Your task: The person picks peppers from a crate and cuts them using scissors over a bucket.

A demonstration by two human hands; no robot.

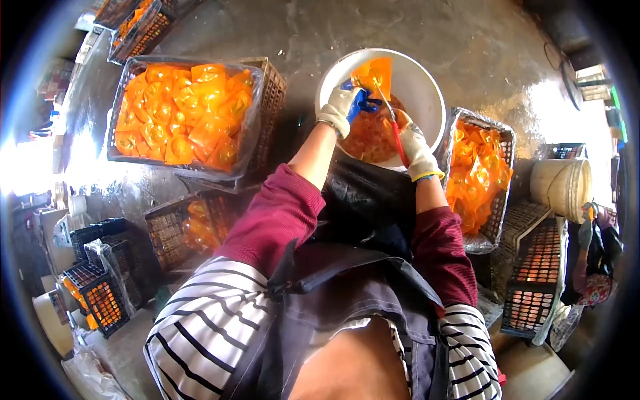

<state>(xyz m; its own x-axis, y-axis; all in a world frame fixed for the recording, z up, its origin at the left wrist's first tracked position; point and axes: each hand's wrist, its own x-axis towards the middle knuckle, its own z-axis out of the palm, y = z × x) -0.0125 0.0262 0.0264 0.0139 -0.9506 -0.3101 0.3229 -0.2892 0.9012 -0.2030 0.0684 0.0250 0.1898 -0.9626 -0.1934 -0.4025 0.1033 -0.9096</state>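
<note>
My left hand (341, 109), in a white glove with blue fingers, is closed on an orange plastic sheet or packet (377, 73) over a white bucket (437, 87). In my right hand (417, 148), also gloved, is a tool with a red handle (399, 139) and a thin metal shaft. The shaft's tip reaches up to the orange packet; its exact end shape is too small to tell. Below both hands, a reddish-orange mass (373, 137) lies in the bucket. My fingertips are partly hidden.
A crate (252, 133) piled with orange packets stands left of the bucket, and another packet-filled crate (510, 150) stands close on the right. Several more crates are on both sides. A pale bucket (563, 187) sits at the far right. Black sheeting (370, 207) covers my lap.
</note>
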